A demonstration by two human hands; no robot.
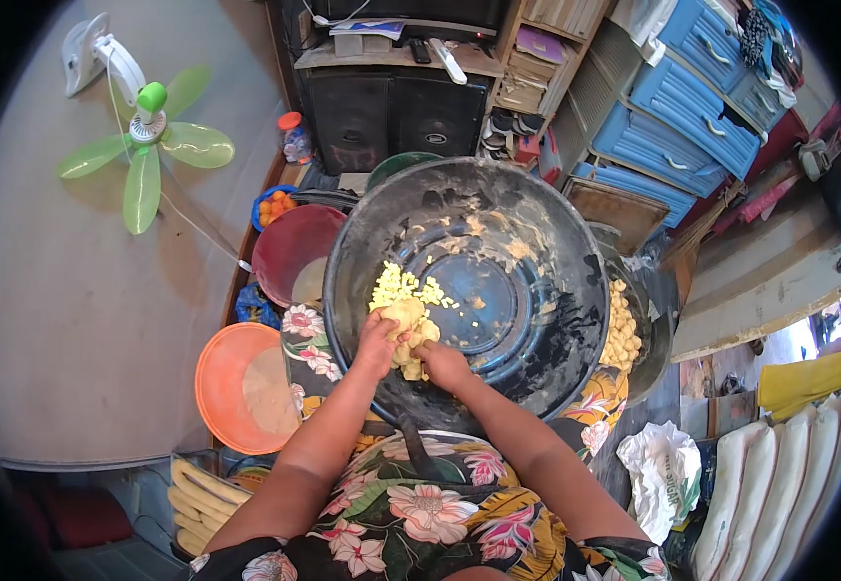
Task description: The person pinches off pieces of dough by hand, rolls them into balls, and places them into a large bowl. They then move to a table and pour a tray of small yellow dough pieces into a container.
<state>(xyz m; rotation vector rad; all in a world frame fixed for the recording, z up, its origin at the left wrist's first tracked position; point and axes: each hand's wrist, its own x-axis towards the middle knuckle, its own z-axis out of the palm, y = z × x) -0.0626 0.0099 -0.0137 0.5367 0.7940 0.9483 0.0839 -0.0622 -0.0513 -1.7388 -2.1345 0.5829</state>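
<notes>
A large black basin (556, 339) rests in front of me, its inner wall smeared with dough and flour. Inside it, at the left, lies a pile of small yellow cubes (396, 286). My left hand (379, 341) is wrapped round a lump of pale yellow dough (404, 312) beside the cubes. More dough (411, 358) lies just below, and my right hand (440, 365) has its fingers closed against it. The fingertips of my right hand are partly hidden by the dough.
An orange basin (212, 387) with powder and a dark red basin (280, 237) stand at the left. Right of the black basin, another container holds many dough pieces (622, 329). A green fan (149, 126) hangs upper left; a white plastic bag (658, 474) lies lower right.
</notes>
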